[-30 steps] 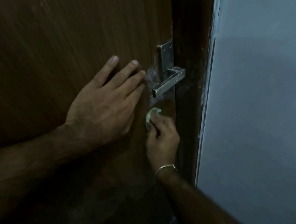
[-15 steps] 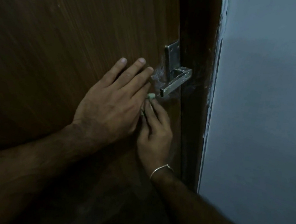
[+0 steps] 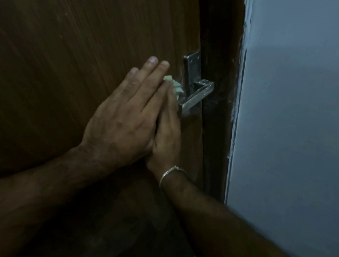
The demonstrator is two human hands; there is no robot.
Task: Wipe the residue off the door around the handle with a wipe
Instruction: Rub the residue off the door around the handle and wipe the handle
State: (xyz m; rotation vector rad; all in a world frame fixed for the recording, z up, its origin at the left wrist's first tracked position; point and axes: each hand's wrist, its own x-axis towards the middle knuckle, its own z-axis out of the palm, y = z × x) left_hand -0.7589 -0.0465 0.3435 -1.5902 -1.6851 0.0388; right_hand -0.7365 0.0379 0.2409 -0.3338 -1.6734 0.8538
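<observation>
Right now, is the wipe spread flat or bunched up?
Bunched up. The pale green wipe shows as a small crumpled wad under the right hand's fingers, beside the metal door handle.

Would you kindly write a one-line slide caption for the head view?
Left hand flat on the wooden door; right hand presses a wipe beside the metal handle.

brown wood-grain door (image 3: 78, 41), pale green wipe (image 3: 175, 84)
</observation>
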